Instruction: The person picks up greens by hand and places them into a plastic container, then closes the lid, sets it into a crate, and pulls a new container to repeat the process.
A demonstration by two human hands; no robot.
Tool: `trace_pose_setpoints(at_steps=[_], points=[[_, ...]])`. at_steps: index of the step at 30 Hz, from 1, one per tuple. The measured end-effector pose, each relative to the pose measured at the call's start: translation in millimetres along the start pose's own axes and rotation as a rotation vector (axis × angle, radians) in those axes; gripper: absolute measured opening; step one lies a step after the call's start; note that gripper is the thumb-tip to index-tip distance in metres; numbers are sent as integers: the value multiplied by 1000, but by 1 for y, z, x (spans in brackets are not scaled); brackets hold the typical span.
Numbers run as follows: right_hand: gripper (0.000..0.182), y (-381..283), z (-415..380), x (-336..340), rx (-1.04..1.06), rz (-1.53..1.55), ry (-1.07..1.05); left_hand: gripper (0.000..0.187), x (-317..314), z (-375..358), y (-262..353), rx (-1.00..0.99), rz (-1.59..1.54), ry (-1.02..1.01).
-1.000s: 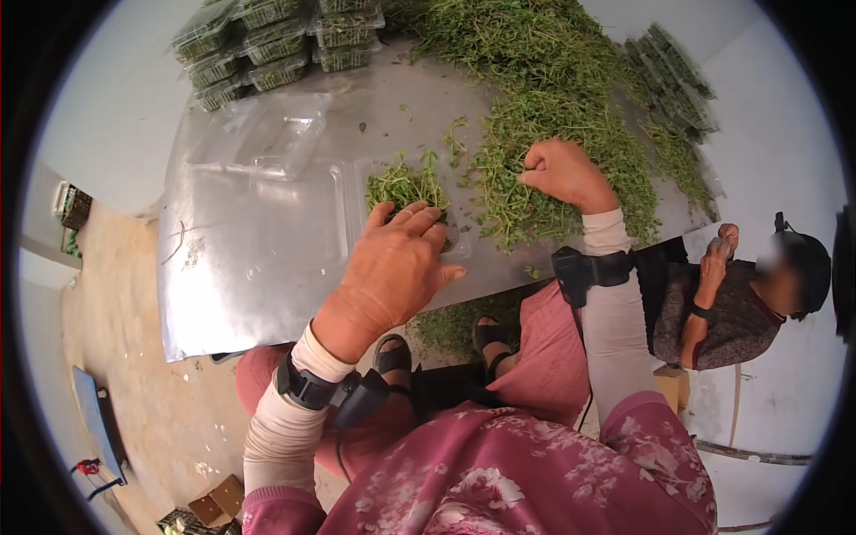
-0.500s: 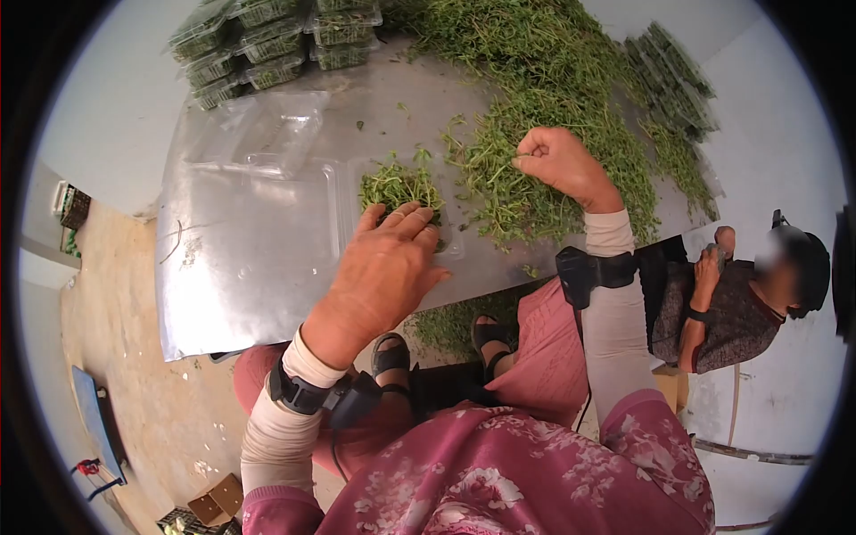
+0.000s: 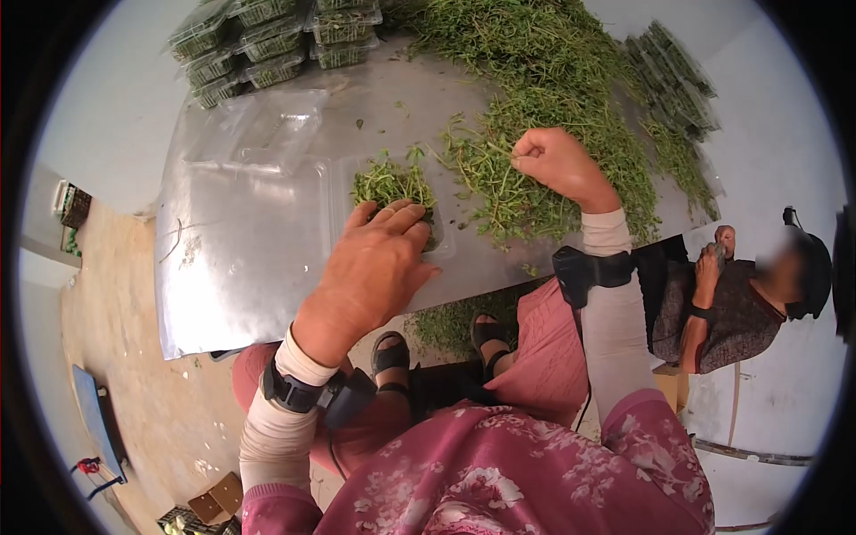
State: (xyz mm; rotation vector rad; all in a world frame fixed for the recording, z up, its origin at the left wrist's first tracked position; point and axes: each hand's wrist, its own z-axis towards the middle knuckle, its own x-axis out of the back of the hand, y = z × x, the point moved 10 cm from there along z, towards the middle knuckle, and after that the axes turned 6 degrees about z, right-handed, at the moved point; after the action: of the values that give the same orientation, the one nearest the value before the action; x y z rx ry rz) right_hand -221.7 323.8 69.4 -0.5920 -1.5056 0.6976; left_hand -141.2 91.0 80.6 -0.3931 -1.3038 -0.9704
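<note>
My left hand (image 3: 370,263) lies palm down with its fingers over a bunch of leafy green stems (image 3: 392,183). The greens sit in an open clear plastic clamshell box (image 3: 446,234), whose lid is folded out to the left. The fingers are stretched out and hide part of the greens. My right hand (image 3: 562,165) is closed in a pinch at the near side of a large heap of loose greens (image 3: 571,98). What its fingertips hold, if anything, is too small to tell.
Other clear empty boxes (image 3: 259,129) lie on the metal table (image 3: 223,267), left of the filled one. Filled boxes are stacked at the back left (image 3: 267,40) and back right (image 3: 673,76). A co-worker (image 3: 727,312) sits at the right, hands raised.
My left hand has shifted slightly left, and the box with its greens has slid slightly left too. My right hand remains closed in almost the same place.
</note>
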Motion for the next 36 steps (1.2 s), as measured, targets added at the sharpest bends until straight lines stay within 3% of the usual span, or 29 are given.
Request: trace_pose_setpoints(at_steps=[5, 11, 14, 21, 36], points=[[18, -2, -1, -1, 21, 130, 52, 44, 3, 0, 1, -16, -11, 1], [18, -15, -5, 2, -74, 357, 62, 42, 38, 0, 5, -52, -86, 180], [19, -22, -4, -3, -73, 458, 46, 35, 53, -2, -16, 64, -159, 257], [21, -70, -5, -41, -22, 677, -18, 13, 86, -26, -78, 375, -471, 657], [19, -106, -15, -107, -59, 725, -118, 13, 87, -29, -93, 458, -422, 573]])
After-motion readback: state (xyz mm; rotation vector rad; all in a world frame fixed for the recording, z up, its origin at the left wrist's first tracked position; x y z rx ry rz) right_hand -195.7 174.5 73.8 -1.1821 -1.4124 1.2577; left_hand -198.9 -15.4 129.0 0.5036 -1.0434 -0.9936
